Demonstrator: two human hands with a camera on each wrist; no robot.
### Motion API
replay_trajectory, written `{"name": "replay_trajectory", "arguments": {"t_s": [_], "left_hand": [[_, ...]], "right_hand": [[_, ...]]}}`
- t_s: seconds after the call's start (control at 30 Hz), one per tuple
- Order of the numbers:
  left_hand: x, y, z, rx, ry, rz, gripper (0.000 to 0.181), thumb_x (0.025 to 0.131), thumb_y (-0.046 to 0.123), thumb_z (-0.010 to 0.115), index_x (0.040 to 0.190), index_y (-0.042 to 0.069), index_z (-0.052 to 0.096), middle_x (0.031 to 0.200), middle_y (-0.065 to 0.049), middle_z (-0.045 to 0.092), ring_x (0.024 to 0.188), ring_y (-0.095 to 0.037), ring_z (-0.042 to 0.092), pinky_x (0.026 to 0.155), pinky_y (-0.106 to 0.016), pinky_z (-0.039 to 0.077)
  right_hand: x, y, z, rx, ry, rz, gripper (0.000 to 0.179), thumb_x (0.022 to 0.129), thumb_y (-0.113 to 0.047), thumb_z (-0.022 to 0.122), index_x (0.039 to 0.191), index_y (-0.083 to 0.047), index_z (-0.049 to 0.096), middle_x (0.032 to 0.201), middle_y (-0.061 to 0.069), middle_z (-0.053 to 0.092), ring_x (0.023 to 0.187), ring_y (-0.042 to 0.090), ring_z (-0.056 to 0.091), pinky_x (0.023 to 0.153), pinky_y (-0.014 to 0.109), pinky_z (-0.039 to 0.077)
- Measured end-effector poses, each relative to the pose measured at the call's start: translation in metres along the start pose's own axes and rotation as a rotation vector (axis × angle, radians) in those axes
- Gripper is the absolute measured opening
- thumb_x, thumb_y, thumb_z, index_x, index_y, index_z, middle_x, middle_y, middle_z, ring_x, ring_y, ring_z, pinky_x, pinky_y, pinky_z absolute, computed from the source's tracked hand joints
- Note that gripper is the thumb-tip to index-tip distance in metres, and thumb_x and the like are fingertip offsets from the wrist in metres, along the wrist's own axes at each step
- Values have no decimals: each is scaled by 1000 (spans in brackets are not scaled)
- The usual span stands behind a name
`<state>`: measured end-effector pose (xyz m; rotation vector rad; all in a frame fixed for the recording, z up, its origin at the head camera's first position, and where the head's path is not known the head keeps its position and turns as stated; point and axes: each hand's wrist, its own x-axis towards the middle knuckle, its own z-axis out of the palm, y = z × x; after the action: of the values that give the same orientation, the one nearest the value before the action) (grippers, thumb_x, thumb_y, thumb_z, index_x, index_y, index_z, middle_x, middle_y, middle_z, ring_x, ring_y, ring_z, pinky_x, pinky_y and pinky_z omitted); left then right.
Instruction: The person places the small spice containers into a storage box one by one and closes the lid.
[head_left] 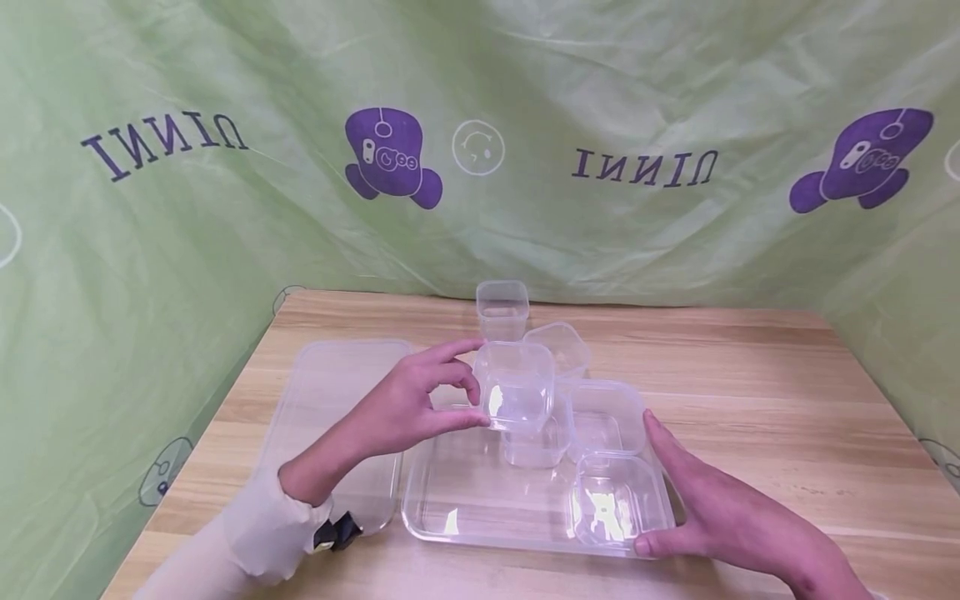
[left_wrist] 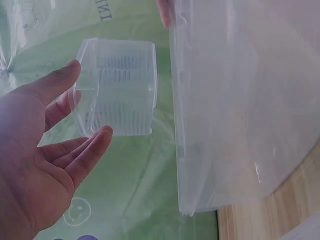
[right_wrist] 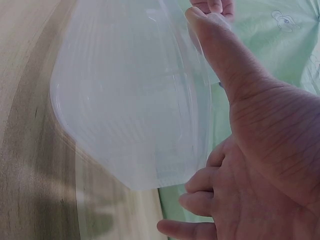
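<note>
My left hand pinches a small clear square tub at its rim, holding it over the large clear plastic box. In the left wrist view the thumb and fingertips sit at the rim of this tub, its base facing away from the palm. At the right end of the large box is my right hand, thumb at the front corner and fingers spread along the side. Inside the box stand a tub at front right, another tub behind it, and a tub partly hidden below the held one.
A large flat translucent lid lies left of the box on the wooden table. Behind the box stand a small tub and a second tub. Green printed cloth hangs around the table.
</note>
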<state>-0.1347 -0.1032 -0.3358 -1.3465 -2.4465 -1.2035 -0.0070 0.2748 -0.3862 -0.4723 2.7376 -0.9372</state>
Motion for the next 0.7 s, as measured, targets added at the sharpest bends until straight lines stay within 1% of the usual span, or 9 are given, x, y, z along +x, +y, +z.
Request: {"name": "replay_trajectory", "arguments": {"t_s": [0.13,0.2,0.3,0.37,0.43,0.53,0.57,0.7], "left_hand": [[-3,7,5,-11,-6,-7,25,81,26,91,82,20,67,141,-6,60,134,-20,54,102,-41,50],[-5,11,8,-28,-10,-4,25,79,26,92,80,21,67,138,-3,60,128,-19,59,101,-39,50],[-8,16,12,-62,-23,-2,27,78,26,93,79,25,66,135,1,59,117,-14,64,98,-36,52],[-10,19,15,-76,-34,-5,27,78,26,93,78,26,66,134,2,57,110,-11,66,97,-34,52],[-13,21,18,-86,-50,-7,27,78,26,93,78,26,66,135,3,55,107,-10,66,94,-33,53],[-15,23,22,-91,-74,-11,27,79,26,92,78,26,66,134,5,54,107,-9,66,92,-30,53],[-15,24,24,-92,-83,-11,27,79,26,92,78,25,66,132,6,55,110,-10,65,92,-30,53],[-19,27,27,-89,-110,-29,27,80,29,92,78,26,65,135,7,53,112,-11,64,91,-29,53]], "right_hand": [[0,0,0,-4,-2,3,134,76,-66,81,165,-21,-9,169,18,6,149,37,20,102,-1,9],[0,0,-1,1,-7,14,134,75,-66,81,165,-21,-9,170,17,6,149,36,20,102,-1,9],[0,0,0,-1,-1,-1,134,76,-66,80,165,-18,-6,170,17,8,149,37,21,102,-1,9],[0,0,0,4,-1,-2,133,76,-66,81,166,-17,-6,170,15,8,149,37,21,103,-1,9],[-1,1,0,0,4,-26,132,77,-65,80,166,-16,-5,170,16,9,149,37,23,103,0,10],[-1,1,0,-4,9,-23,133,76,-65,81,166,-19,-5,170,14,11,149,34,23,104,0,11],[-1,1,0,-6,10,-24,132,76,-65,81,166,-19,-5,170,14,11,149,33,23,103,0,11],[-1,2,0,-3,8,-34,133,76,-65,80,166,-18,-6,170,15,11,149,35,23,104,0,11]]}}
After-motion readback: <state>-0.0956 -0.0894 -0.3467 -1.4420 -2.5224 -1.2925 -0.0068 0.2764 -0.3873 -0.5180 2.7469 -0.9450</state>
